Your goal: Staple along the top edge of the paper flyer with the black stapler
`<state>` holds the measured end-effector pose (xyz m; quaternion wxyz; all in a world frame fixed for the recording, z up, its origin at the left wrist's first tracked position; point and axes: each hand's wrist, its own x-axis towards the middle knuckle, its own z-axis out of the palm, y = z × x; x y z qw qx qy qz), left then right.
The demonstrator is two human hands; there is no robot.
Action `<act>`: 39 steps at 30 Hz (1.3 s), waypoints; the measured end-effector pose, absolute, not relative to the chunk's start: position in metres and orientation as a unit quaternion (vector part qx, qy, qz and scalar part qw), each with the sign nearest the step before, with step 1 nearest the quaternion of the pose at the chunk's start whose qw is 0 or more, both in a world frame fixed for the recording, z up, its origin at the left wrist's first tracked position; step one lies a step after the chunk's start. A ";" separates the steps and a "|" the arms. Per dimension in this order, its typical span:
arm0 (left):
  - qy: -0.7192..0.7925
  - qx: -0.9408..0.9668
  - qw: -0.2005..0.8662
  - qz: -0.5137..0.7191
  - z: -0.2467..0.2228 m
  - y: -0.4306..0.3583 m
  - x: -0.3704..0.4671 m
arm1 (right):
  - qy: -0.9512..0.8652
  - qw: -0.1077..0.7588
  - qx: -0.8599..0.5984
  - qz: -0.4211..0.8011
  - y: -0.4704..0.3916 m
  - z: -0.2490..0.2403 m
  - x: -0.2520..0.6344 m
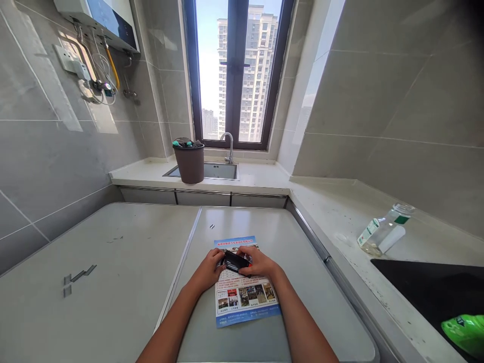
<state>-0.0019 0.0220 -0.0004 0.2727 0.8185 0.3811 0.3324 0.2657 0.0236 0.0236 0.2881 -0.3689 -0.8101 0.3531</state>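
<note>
A small glossy black object (235, 261) is held between both hands above a printed sheet. My left hand (212, 267) grips its left end, with the fingers closed on it. On its right end are the curled fingers and thumb of my right hand (257, 261). A bit of red shows by the right fingers; what it belongs to is too small to tell. The printed sheet (247, 302), blue-edged with rows of small photos, lies flat under the hands on the grey-white table (302, 302), partly covered by them.
Short grey strips (78, 276) lie on the table's left part. Behind stand a brown bucket (191, 164) and a sink (221, 171) with a faucet (230, 147). On the right counter are a clear jar (385, 232), a black panel (423, 287) and a green packet (465, 333).
</note>
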 end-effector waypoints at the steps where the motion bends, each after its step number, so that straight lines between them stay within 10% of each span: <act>1: 0.377 0.819 0.278 0.332 0.000 0.023 -0.002 | -0.809 0.299 -0.375 0.340 0.023 0.023 0.266; 39: 0.395 0.790 0.287 0.370 0.001 0.029 -0.007 | -0.530 0.384 -0.352 0.669 0.044 0.009 0.306</act>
